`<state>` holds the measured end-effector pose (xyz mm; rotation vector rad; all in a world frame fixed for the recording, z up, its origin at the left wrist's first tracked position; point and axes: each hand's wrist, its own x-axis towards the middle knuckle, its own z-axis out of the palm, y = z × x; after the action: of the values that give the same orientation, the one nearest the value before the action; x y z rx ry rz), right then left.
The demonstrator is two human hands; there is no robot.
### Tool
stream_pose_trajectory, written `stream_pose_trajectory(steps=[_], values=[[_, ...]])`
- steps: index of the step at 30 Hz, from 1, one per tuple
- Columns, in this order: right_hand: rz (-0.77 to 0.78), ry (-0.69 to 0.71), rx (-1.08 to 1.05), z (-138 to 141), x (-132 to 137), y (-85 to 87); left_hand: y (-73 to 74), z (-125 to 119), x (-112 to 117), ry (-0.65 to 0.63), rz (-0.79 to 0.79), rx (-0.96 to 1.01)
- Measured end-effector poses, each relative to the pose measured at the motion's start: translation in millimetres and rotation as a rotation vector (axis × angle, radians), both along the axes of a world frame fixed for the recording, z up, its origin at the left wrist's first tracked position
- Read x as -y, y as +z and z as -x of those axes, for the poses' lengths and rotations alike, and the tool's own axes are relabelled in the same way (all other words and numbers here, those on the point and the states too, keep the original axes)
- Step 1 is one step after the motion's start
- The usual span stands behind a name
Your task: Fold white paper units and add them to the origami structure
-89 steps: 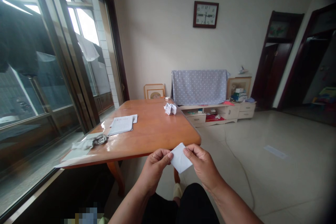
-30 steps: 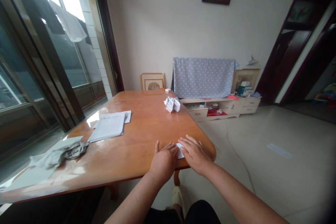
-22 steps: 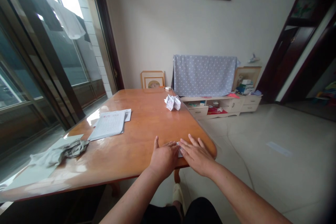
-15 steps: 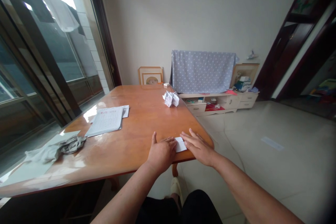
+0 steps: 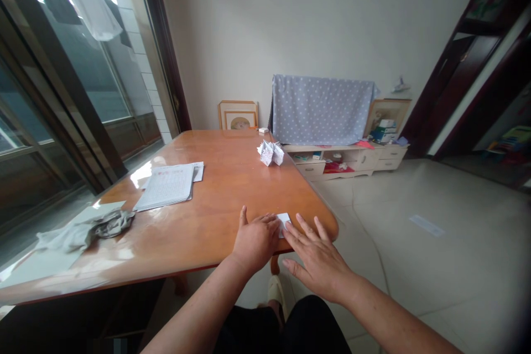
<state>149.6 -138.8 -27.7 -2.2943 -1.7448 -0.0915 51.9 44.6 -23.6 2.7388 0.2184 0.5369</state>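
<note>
A small folded white paper (image 5: pixel 284 223) lies flat on the orange wooden table (image 5: pixel 219 177), near its front edge. My left hand (image 5: pixel 257 242) rests palm down on the table, its fingertips against the paper's left side. My right hand (image 5: pixel 316 257) is lifted off the paper, fingers spread, just beyond the table's front edge. A folded white paper model (image 5: pixel 269 153) stands farther back on the table, out of reach of both hands.
A stack of written sheets (image 5: pixel 166 188) and a crumpled grey cloth (image 5: pixel 112 223) lie on the table's left side, beside a glass window wall. A low cream cabinet (image 5: pixel 344 161) stands behind the table. A tiled floor lies to the right.
My right hand has lifted off the paper and drawn back, its fingers spreading. The paper now shows more and stays under my left fingertips. The view has tilted slightly downward.
</note>
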Motion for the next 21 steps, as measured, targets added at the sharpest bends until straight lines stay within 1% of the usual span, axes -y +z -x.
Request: stream_pose_trajectory(steps=[5, 9, 12, 16, 21], values=[[0.010, -0.040, -0.010, 2.0, 0.4, -11.9, 3.2, 2.6, -3.1, -0.016, 0.043, -0.029], [0.022, -0.054, -0.022, 3.8, -0.6, -12.1, 9.2, 6.4, -8.1, -0.066, 0.115, -0.087], [0.022, -0.057, -0.021, 6.0, -0.3, -9.9, 10.7, 7.9, -11.3, -0.086, 0.138, -0.109], [0.028, -0.060, -0.006, 7.9, 0.0, -8.2, 9.6, 7.9, -13.8, -0.102, 0.131, -0.115], [0.075, -0.055, -0.034, 7.1, 0.5, -6.6, 9.4, 8.8, -12.9, -0.099, 0.060, -0.141]])
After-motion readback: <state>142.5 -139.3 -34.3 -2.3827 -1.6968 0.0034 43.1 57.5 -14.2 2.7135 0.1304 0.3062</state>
